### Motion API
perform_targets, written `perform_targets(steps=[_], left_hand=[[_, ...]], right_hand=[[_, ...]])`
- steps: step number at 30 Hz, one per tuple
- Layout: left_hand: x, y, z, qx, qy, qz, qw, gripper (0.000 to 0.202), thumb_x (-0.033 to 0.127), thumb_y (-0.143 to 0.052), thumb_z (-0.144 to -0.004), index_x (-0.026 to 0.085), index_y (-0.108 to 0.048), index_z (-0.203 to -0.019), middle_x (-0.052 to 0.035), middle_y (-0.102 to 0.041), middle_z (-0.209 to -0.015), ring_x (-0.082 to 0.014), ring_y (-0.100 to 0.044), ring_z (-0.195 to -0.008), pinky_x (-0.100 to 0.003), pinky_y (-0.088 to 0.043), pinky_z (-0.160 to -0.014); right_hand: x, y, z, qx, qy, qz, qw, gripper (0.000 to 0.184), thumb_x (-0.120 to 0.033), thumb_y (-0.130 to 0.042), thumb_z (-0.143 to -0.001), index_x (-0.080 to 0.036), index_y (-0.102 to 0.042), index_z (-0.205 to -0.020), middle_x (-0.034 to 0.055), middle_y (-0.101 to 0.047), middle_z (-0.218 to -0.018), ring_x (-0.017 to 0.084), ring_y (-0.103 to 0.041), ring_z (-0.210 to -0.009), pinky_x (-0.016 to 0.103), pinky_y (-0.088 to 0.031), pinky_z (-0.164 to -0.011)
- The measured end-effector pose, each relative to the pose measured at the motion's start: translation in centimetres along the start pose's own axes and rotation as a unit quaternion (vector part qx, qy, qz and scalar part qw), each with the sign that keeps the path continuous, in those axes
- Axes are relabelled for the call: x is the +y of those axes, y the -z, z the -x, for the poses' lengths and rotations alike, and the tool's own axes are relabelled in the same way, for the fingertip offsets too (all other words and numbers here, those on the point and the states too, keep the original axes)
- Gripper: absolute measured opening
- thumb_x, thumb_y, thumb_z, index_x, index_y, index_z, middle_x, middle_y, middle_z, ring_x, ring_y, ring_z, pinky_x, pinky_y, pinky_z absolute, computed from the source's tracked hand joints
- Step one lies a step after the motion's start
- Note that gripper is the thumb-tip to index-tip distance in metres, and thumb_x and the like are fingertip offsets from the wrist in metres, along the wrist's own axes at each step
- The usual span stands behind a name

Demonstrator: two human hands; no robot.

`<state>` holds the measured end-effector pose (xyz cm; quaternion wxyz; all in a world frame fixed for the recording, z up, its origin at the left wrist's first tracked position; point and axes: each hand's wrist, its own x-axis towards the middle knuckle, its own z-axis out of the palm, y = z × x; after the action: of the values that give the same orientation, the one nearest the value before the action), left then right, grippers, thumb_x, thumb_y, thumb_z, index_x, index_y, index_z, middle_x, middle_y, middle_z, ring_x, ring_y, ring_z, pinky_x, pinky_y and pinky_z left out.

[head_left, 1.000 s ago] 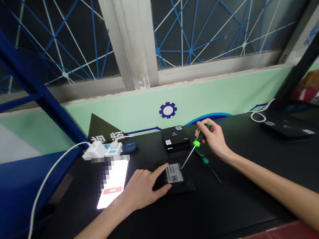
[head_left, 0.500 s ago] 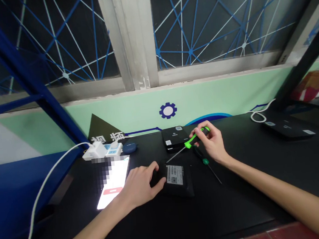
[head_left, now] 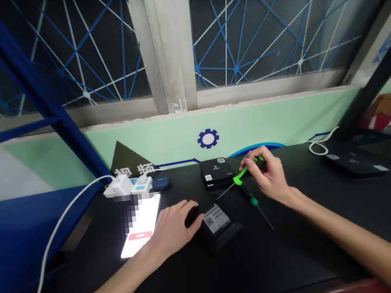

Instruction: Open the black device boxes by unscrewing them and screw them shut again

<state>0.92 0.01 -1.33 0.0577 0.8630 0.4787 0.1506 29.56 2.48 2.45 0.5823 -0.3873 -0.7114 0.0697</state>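
A flat black electronic box [head_left: 222, 239] lies on the black table, its white printed label [head_left: 216, 218] facing up. At its left side my left hand [head_left: 179, 225] grips it between thumb and fingers; parts of the fingertips are hard to make out against the dark case. My right hand [head_left: 266, 174] is closed round a green-and-black screwdriver [head_left: 242, 175]. Its shaft slants down to the left, the tip by the box's far edge; whether it touches cannot be told. Below my right hand a second screwdriver [head_left: 253, 201], with a dark green handle, lies on the table.
A lit phone [head_left: 143, 226] lies left of my left hand. Behind it are a white power strip [head_left: 143, 184] with a plugged charger [head_left: 121, 186] and a dark blue case [head_left: 160, 183]. Black boxes stand at the back [head_left: 217, 171] and right [head_left: 356, 164]. A white cable [head_left: 47, 232] hangs left.
The labelled box has turned on the table, its near side swinging to the right. My right hand has shifted slightly right with the screwdriver. The camera view has moved a little.
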Motion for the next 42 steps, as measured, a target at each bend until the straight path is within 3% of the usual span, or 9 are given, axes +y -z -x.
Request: perform_targets(steps=[9,15,18,24,30,36,42], left_hand=[[-0.3,-0.3,-0.1,0.017,-0.014,-0.019,1.000,0.040,0.044,-0.036,-0.102,0.030,-0.063,-0.127,-0.0016,-0.061,-0.095,-0.0134,-0.060,-0.063,-0.025,-0.040,-0.055],[-0.2,-0.4,-0.1,0.033,-0.056,-0.034,0.997,0.038,0.042,-0.045,-0.099,0.027,-0.060,-0.131,-0.0062,-0.059,-0.108,-0.0222,-0.060,-0.091,-0.034,-0.047,-0.078],[-0.3,-0.6,-0.1,0.037,-0.064,-0.036,0.997,0.037,0.038,-0.042,-0.101,0.027,-0.057,-0.133,-0.0066,-0.060,-0.110,-0.0235,-0.057,-0.098,-0.036,-0.046,-0.082],[-0.5,-1.0,0.0,0.037,-0.070,-0.001,0.997,0.038,0.035,-0.034,-0.105,0.028,-0.048,-0.141,-0.0061,-0.056,-0.129,-0.0239,-0.054,-0.114,-0.038,-0.045,-0.094],[-0.7,-1.2,0.0,0.022,-0.068,0.024,0.997,0.040,0.037,-0.033,-0.106,0.029,-0.044,-0.143,-0.0052,-0.055,-0.136,-0.0232,-0.051,-0.123,-0.039,-0.043,-0.102],[-0.7,-1.2,-0.1,0.027,-0.074,0.019,0.997,0.040,0.038,-0.034,-0.105,0.029,-0.045,-0.143,-0.0053,-0.056,-0.135,-0.0232,-0.053,-0.122,-0.039,-0.044,-0.101],[-0.8,-1.2,-0.1,0.020,-0.075,0.017,0.997,0.040,0.037,-0.033,-0.106,0.029,-0.044,-0.143,-0.0055,-0.055,-0.135,-0.0233,-0.052,-0.122,-0.039,-0.044,-0.100]], right_hand=[[-3.1,0.1,-4.2,-0.229,0.011,0.046,0.972,0.016,-0.040,-0.049,-0.097,-0.024,-0.052,-0.094,0.0028,-0.063,-0.079,0.016,-0.056,-0.062,0.030,-0.044,-0.057],[-3.5,-1.9,-3.2,-0.258,-0.036,-0.078,0.962,0.022,-0.039,-0.053,-0.096,-0.023,-0.048,-0.110,0.0038,-0.067,-0.086,0.015,-0.059,-0.065,0.028,-0.047,-0.059],[-2.2,-2.9,-1.3,-0.285,-0.074,-0.124,0.948,0.021,-0.039,-0.048,-0.098,-0.020,-0.055,-0.102,0.0047,-0.068,-0.083,0.014,-0.058,-0.062,0.027,-0.047,-0.057],[-0.5,-3.4,1.6,-0.234,-0.167,-0.229,0.930,0.029,-0.043,-0.049,-0.098,-0.019,-0.055,-0.112,0.0048,-0.068,-0.082,0.013,-0.058,-0.062,0.025,-0.049,-0.053],[-0.5,-3.3,1.7,-0.257,-0.205,-0.271,0.905,0.033,-0.039,-0.061,-0.092,-0.018,-0.060,-0.118,0.0080,-0.070,-0.094,0.015,-0.064,-0.073,0.028,-0.055,-0.063],[-0.1,-3.8,2.3,-0.230,-0.202,-0.250,0.919,0.029,-0.042,-0.064,-0.089,-0.015,-0.071,-0.095,0.0104,-0.074,-0.091,0.017,-0.067,-0.070,0.031,-0.058,-0.061],[0.3,-4.3,2.7,-0.191,-0.223,-0.232,0.927,0.026,-0.040,-0.077,-0.078,-0.018,-0.064,-0.083,0.0030,-0.071,-0.071,0.017,-0.069,-0.064,0.030,-0.058,-0.060]])
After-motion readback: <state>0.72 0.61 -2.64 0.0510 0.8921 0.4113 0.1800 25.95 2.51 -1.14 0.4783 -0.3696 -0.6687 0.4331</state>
